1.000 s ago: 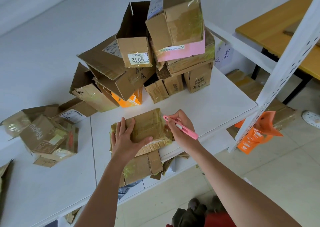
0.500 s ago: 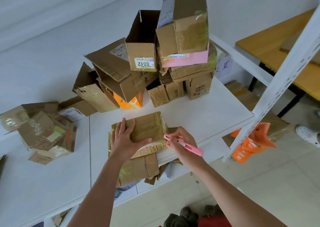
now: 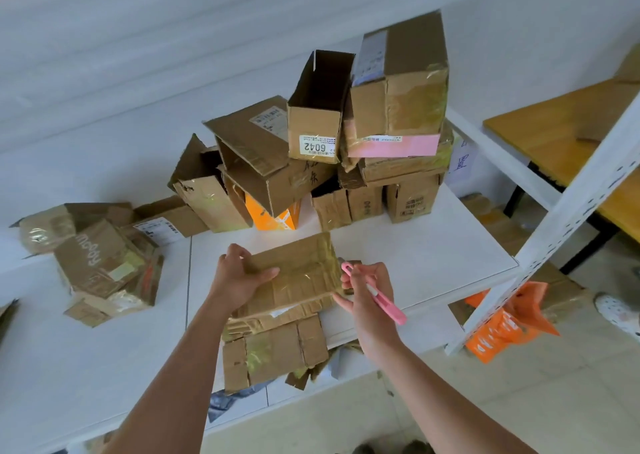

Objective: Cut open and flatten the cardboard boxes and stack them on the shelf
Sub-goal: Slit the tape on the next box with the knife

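Cardboard box (image 3: 298,273), taped and crumpled, sat on the white shelf (image 3: 415,256) atop flattened cardboard (image 3: 273,349) at the front edge. The left hand (image 3: 239,277) gripped its nine o'clock end, thumb curled over the top. The right hand (image 3: 367,294) pinched a pink cutter (image 3: 377,296) and touched the box's three o'clock corner with its fingertips. At twelve o'clock rose a pile of boxes (image 3: 329,148); at nine o'clock lay a crushed box (image 3: 104,266).

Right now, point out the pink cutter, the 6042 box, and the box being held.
pink cutter (image 3: 381,299): head view, mid-handle, in the right hand.
6042 box (image 3: 314,126): head view, front face above its label.
held box (image 3: 301,273): head view, taped top face.
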A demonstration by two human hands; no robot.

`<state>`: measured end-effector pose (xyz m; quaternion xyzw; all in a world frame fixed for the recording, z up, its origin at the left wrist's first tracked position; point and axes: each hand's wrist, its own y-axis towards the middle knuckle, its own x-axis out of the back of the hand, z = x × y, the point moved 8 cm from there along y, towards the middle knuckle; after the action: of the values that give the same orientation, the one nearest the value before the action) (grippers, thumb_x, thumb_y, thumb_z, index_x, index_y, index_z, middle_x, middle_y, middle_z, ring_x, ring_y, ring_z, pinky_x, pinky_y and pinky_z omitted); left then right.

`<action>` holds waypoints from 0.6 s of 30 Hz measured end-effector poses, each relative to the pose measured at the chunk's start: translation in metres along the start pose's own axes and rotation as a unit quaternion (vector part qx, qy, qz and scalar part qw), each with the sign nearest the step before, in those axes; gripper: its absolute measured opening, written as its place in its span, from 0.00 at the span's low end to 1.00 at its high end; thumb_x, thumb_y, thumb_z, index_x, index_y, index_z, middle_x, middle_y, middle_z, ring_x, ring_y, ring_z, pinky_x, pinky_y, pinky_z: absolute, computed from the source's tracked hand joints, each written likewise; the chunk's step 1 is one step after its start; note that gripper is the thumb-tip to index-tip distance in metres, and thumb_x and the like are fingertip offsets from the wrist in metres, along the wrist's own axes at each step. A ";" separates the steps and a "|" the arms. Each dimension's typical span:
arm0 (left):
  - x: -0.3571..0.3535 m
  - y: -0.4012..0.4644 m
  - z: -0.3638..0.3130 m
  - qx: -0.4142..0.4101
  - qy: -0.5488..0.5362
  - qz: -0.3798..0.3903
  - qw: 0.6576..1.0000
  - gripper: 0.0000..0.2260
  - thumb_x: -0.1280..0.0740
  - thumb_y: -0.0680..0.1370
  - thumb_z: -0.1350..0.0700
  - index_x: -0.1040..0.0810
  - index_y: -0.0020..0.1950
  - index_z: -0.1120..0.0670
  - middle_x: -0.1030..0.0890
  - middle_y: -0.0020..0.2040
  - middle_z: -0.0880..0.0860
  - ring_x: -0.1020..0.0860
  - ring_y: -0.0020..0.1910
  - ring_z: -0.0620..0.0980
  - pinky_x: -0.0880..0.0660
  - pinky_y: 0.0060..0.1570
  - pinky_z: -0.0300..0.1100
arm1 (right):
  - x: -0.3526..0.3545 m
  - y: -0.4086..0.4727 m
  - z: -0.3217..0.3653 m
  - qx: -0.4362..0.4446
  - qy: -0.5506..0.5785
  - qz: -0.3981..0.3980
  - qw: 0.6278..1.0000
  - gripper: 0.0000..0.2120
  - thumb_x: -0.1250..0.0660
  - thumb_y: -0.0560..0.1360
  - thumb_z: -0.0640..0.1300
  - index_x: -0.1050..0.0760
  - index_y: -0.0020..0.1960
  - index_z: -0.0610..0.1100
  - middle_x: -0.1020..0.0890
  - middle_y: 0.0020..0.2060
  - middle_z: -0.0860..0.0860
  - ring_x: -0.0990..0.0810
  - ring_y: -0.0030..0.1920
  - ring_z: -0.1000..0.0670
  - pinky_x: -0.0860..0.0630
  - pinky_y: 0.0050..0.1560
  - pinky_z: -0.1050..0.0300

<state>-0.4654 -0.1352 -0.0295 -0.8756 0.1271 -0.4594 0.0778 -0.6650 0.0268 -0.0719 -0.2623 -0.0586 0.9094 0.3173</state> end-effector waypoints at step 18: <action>0.078 -0.069 0.087 0.221 -0.229 -0.125 0.940 0.12 0.29 0.78 0.54 0.24 0.43 0.62 0.18 0.41 0.61 0.17 0.30 0.61 0.17 0.35 0.52 | -0.092 -0.009 0.003 0.089 -0.076 0.112 0.987 0.06 0.36 0.81 0.44 0.31 0.47 0.45 0.19 0.39 0.55 0.18 0.45 0.56 0.16 0.48 0.47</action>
<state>-0.3412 -0.0901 -0.0001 -0.9267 -0.1097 -0.2691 0.2382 -0.6006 -0.0219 -0.0260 -0.1686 0.0280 0.9579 0.2305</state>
